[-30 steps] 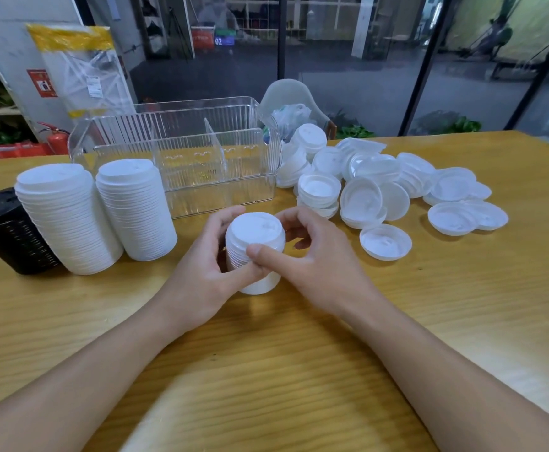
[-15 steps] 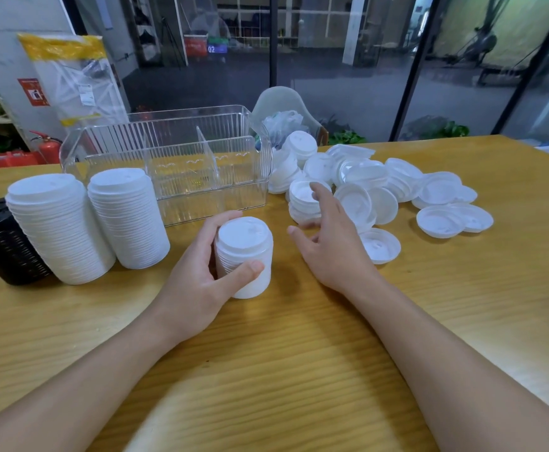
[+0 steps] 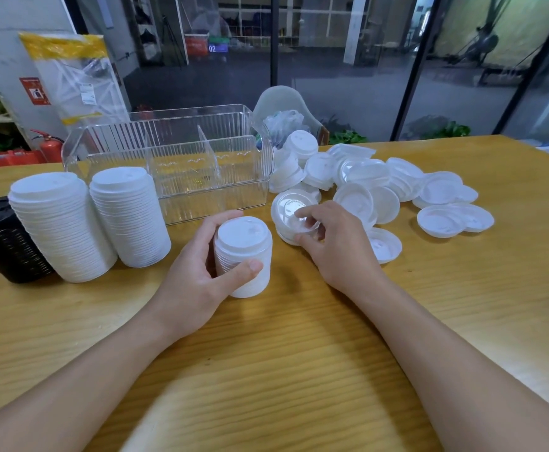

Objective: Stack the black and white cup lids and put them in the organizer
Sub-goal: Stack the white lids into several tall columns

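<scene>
At frame centre the left hand [image 3: 198, 282] gripped the small lid stack [image 3: 243, 256] while the right hand [image 3: 328, 243] pinched nested lids [image 3: 291, 212], which risked lifting several at once.

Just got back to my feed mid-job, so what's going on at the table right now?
A person is stacking white cup lids. The left hand grips a short stack of white lids standing on the wooden table, while the right hand picks up a small pile of upturned lids from the loose heap. Two tall white stacks and a black stack stand at the left. The clear organizer holds no lids yet.
</scene>
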A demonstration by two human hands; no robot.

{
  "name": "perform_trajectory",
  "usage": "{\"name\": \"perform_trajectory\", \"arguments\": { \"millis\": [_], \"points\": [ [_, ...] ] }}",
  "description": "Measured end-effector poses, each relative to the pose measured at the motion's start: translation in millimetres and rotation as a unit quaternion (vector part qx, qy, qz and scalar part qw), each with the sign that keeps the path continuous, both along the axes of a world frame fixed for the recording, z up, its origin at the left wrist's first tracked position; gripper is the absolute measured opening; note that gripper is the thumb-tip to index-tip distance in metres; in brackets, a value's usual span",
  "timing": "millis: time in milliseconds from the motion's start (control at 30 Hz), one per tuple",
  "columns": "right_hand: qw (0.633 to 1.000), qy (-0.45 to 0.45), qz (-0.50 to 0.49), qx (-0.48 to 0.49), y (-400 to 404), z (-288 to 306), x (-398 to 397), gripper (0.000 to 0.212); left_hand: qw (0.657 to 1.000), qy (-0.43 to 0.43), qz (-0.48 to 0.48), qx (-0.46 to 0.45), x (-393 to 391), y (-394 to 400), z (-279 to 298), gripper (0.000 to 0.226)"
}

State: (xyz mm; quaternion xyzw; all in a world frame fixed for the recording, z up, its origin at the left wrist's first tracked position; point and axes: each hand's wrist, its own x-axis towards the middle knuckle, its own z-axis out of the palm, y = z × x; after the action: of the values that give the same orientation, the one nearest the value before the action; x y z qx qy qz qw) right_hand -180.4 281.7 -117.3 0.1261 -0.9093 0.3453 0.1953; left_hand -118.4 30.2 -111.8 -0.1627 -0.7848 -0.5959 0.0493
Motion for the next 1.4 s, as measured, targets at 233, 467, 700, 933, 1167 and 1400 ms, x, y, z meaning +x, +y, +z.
{"name": "perform_trajectory", "arguments": {
  "millis": [233,467,700,933,1167,1400],
  "points": [
    [1.0,0.014,0.024,-0.009,-2,2,2,0.027,1.0,-0.002,-0.003,0.001,1,0,1,0.074],
    [0.999,0.036,0.018,0.0,-3,6,4,0.01,1.0,-0.008,-0.001,0.004,0,-1,0,0.074],
    [0.996,-0.025,0.017,-0.078,-4,12,12,0.022,1.0,-0.01,0.001,0.0,0,-1,0,0.074],
    [0.999,-0.006,0.015,-0.031,-3,15,13,0.012,1.0,-0.012,0.002,-0.007,0,-2,1,0.074],
    [0.995,-0.011,0.023,-0.101,-2,17,16,0.02,1.0,-0.011,-0.001,0.0,0,-1,1,0.074],
    [0.946,-0.051,0.041,-0.316,0,32,19,0.017,1.0,-0.015,-0.014,0.005,2,-4,2,0.07]
  ]
}}
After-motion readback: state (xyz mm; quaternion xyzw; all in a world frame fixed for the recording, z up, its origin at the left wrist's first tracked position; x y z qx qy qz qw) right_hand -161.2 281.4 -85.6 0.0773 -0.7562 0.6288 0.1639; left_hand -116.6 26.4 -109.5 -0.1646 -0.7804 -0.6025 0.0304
